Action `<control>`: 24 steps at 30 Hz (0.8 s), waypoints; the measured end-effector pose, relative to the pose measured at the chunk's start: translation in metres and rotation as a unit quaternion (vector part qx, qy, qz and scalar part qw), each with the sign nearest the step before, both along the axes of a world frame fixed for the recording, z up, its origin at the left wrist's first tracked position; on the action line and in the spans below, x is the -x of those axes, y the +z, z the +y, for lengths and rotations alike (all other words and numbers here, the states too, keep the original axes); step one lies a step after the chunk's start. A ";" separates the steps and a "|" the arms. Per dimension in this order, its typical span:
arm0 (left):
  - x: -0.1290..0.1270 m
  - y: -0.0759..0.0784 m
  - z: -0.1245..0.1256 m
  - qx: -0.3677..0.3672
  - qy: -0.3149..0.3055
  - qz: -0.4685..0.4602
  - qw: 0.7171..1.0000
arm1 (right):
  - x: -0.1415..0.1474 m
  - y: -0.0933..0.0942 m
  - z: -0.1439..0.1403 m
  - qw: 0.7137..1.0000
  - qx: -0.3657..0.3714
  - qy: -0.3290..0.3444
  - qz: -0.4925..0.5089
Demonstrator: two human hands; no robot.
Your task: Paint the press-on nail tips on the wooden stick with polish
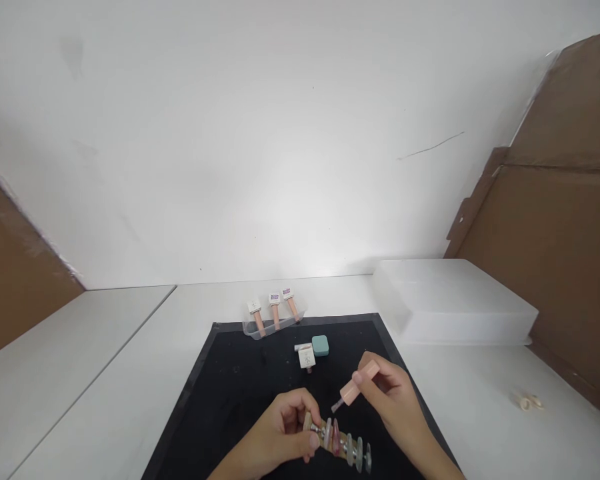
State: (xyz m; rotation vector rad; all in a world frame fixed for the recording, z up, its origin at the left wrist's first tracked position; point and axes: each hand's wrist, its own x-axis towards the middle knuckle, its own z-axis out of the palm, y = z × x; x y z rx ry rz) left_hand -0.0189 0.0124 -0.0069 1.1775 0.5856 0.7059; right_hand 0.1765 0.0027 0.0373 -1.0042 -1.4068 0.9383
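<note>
My left hand (284,430) grips one end of a narrow wooden nail display stand (308,421) low over the black mat. Several false nails (350,450) stand in a row along it; one is pink (336,437), the others look pale or clear. Between the fingers of my right hand (389,393) is a nail polish brush (360,383) with a peach handle. Its bristle tip points down and left, just above the row of nails, apart from them. Behind the hands an opened white polish bottle (307,358) rests on the mat beside a mint-green square case (321,345).
A clear tray (253,333) with three peach-capped polish bottles (275,312) sits at the black mat's (230,373) back edge. To the right are a translucent white bin (460,307) and small beige rings (530,401) on the white table. Brown cardboard (555,253) stands at the side.
</note>
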 end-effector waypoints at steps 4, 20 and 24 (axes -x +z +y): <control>-0.001 0.001 0.001 -0.003 0.002 0.006 1.000 | 0.002 0.000 -0.003 0.999 -0.033 0.038 -0.018; -0.002 0.001 0.001 -0.005 -0.007 -0.007 1.000 | 0.002 0.000 -0.002 0.999 -0.011 0.029 0.013; -0.002 0.003 0.001 -0.006 -0.005 0.007 1.000 | 0.005 0.003 -0.005 0.998 -0.021 0.042 -0.038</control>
